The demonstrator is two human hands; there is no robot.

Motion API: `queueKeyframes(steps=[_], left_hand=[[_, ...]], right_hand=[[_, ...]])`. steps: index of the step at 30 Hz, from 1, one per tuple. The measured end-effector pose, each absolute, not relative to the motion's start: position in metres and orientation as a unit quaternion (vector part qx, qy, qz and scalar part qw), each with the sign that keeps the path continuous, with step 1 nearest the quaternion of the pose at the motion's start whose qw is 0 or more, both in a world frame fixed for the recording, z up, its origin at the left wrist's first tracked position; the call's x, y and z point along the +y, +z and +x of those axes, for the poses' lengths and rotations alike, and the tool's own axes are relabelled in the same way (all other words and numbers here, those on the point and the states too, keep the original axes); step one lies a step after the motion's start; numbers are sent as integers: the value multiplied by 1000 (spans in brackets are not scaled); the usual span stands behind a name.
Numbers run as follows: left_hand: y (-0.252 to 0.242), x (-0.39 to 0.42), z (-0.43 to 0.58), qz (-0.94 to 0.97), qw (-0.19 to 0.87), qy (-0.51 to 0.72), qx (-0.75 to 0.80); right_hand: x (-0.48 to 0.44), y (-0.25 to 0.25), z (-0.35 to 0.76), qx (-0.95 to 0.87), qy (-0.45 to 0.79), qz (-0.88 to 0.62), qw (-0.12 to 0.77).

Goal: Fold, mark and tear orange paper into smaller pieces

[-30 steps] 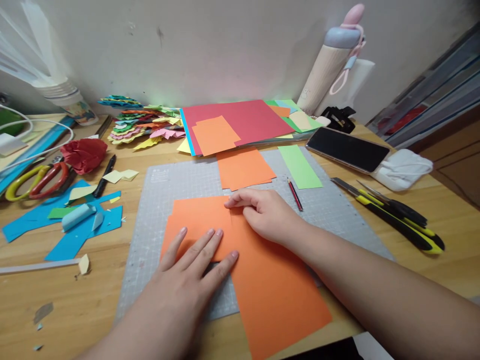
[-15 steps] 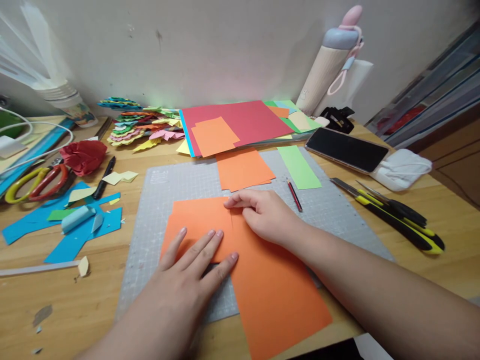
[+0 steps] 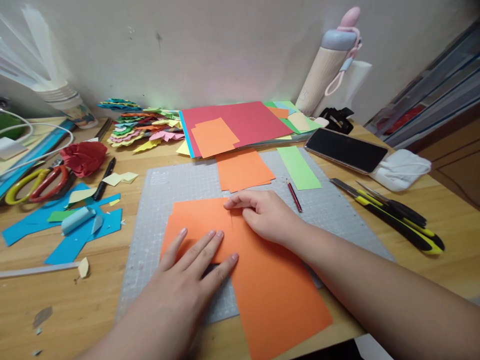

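My left hand (image 3: 191, 280) lies with fingers spread on the smaller orange paper (image 3: 195, 215), its thumb reaching the edge of the larger sheet. That larger orange sheet (image 3: 277, 295) runs from the cutting mat (image 3: 138, 280) past the table's front edge. At the line where the two papers meet, near their upper edge, rests my right hand (image 3: 264, 215). Its fingers are curled, with the index fingertip and thumb on the orange paper; the other fingertips are hidden. A short dark red pencil (image 3: 294, 196) lies just right of that hand.
Beyond the hands are orange pieces (image 3: 245, 170), a green strip (image 3: 299, 167) and a red sheet (image 3: 258, 117). To the right lie a phone (image 3: 347, 150), a yellow-black cutter (image 3: 390, 217) and a bottle (image 3: 322, 70). Scissors (image 3: 41, 182) and blue scraps (image 3: 75, 240) occupy the left.
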State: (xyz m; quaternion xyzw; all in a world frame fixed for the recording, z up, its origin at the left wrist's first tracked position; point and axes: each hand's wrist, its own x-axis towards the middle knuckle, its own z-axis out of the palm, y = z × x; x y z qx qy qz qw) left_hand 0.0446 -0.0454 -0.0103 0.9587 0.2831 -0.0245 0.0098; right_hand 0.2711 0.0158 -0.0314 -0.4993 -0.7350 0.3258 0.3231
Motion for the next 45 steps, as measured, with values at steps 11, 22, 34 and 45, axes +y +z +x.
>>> queueKeyframes(steps=[11,22,34,45], left_hand=[[-12,-39,58,943,63,10,326],[-13,-43,56,941,67,11,331],[-16,-40,52,942,64,35,328],[-16,-38,52,946,36,25,320]], right_hand=[[15,-28,270,-724,342,-508,317],[15,-28,270,-717,349,-515,315],[15,-27,270,-711,361,-514,315],[15,-27,271,-717,350,-513,316]])
